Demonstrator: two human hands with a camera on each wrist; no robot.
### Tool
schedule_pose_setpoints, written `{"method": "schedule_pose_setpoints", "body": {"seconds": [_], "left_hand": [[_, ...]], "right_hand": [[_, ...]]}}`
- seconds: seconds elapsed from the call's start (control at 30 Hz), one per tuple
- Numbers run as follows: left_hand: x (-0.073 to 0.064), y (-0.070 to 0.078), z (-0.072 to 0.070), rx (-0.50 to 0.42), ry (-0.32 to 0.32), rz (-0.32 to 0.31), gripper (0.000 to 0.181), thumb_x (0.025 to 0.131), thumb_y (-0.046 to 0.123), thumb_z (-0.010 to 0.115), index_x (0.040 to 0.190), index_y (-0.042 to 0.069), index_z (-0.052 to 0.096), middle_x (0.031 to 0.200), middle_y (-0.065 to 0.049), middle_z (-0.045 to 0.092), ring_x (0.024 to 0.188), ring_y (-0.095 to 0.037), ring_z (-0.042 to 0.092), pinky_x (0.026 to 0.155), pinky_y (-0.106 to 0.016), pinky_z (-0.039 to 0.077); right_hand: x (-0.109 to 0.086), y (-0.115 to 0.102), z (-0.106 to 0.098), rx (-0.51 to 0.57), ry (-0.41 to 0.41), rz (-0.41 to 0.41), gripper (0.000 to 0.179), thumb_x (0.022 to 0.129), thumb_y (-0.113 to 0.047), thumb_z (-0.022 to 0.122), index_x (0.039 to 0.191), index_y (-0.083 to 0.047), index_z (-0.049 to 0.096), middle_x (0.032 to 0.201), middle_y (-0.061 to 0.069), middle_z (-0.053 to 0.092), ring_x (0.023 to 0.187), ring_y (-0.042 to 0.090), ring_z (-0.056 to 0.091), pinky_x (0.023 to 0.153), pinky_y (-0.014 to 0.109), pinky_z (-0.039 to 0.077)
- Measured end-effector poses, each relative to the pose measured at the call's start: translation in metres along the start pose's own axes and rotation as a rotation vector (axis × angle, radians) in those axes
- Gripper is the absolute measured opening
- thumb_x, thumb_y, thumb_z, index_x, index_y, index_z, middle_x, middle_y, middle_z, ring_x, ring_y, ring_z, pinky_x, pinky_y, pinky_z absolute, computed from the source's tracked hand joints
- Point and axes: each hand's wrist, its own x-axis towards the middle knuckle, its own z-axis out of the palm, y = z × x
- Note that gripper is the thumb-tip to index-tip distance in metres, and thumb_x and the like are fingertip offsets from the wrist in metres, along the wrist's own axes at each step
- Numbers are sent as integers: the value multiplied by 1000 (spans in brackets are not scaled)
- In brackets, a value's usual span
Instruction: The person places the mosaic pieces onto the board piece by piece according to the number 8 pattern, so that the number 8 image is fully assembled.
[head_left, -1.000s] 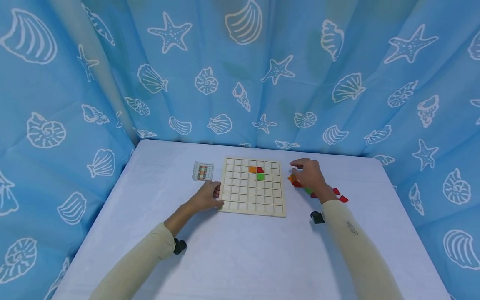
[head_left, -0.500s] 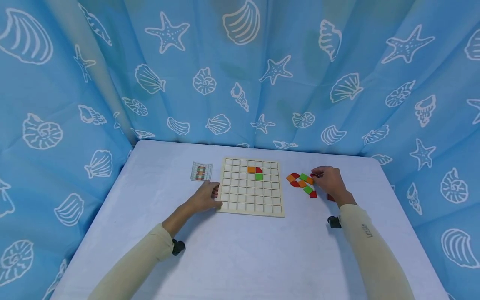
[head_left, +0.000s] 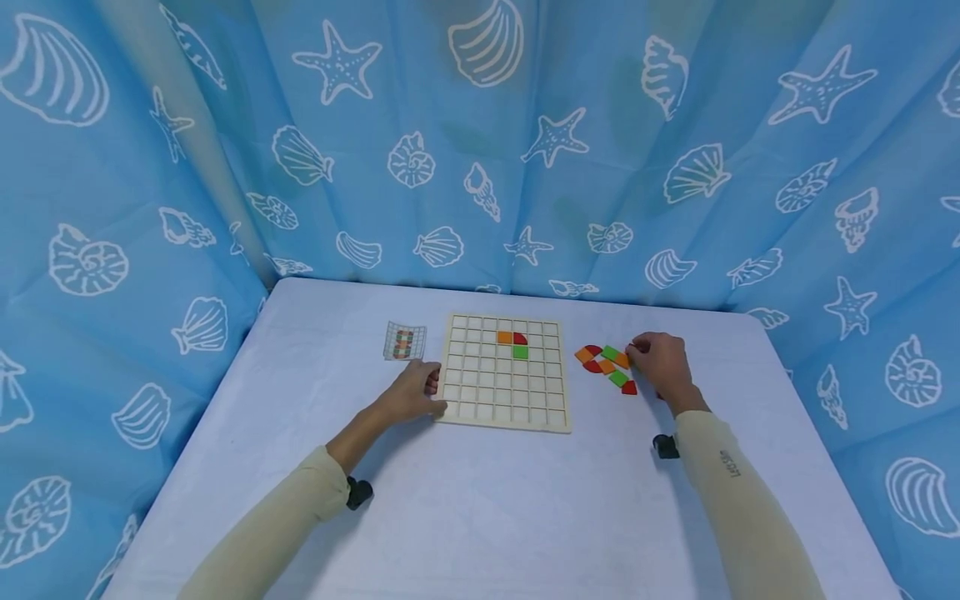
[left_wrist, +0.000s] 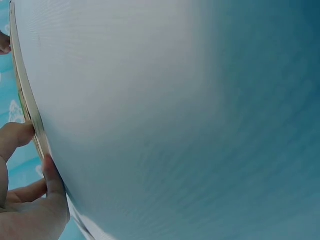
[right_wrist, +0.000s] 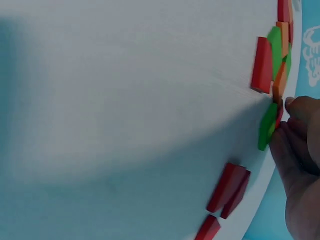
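Note:
A pale wooden grid board [head_left: 502, 379] lies mid-table. Set in its upper squares are an orange square tile [head_left: 505, 337], a red quarter-round tile [head_left: 521, 338] and a green tile [head_left: 521, 353]. My left hand [head_left: 411, 392] holds the board's left edge by the near corner; in the left wrist view, thumb and fingertips [left_wrist: 50, 167] meet that edge. To the right of the board, my right hand [head_left: 663, 367] pinches a small red tile [right_wrist: 279, 115] above the loose pile. A green tile [right_wrist: 268, 126] stands right beside those fingers. Part of the pinched tile is hidden.
Loose orange, red and green tiles [head_left: 604, 367] lie between the board and my right hand. More red tiles [right_wrist: 227, 187] lie nearer my right wrist. A pattern card [head_left: 404, 342] lies left of the board. A blue shell-print curtain [head_left: 480, 167] hangs behind the table [head_left: 480, 517].
My right hand has moved right, from the pile's left part to its right end, and now pinches a red tile. The left hand stays at the board's edge.

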Motion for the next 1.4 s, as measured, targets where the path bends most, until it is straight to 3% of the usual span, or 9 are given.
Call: {"method": "schedule_pose_setpoints", "body": {"seconds": [0.33,0.6,0.77,0.93,1.1,1.4], "left_hand": [[0,0,-1,-12,-3,-5,67,78,7,80,135,-6,47,102,-8,46,91,-19,47,79,-31,45],[2,-3,-1,-13,3,2,67,77,7,80,135,-6,48,102,-8,46,91,-19,47,80,-31,45],[2,-3,-2,-17,1,0,68,78,7,79,136,-6,47,103,-8,46,92,-18,47,80,-30,45],[1,-2,-3,-26,-18,8,62,78,7,79,131,-6,49,102,-9,45,91,-19,46,78,-31,44],[1,-1,-3,-19,-24,9,60,78,7,79,129,-6,50,100,-8,46,90,-19,46,77,-31,44],[2,-3,-1,-5,-10,14,66,78,8,80,134,-5,48,101,-7,46,91,-19,46,78,-31,44]], "right_hand": [[6,-3,-4,38,-114,-91,41,88,-2,66,129,-3,60,126,21,56,115,39,44,95,55,44],[6,-6,0,30,-42,-45,35,94,-10,64,128,0,60,121,20,60,110,36,49,95,51,46],[6,-10,1,38,-43,12,39,97,-19,60,129,1,58,121,21,59,109,36,49,93,50,48],[5,-11,0,41,-83,27,45,89,-6,65,133,1,55,128,22,54,114,39,46,95,52,46],[3,-8,3,69,-106,8,45,89,-4,67,133,-1,56,129,21,53,114,38,46,94,51,47],[3,-10,7,31,-33,-72,42,90,-11,69,130,0,58,127,21,56,115,38,47,95,52,46]]}}
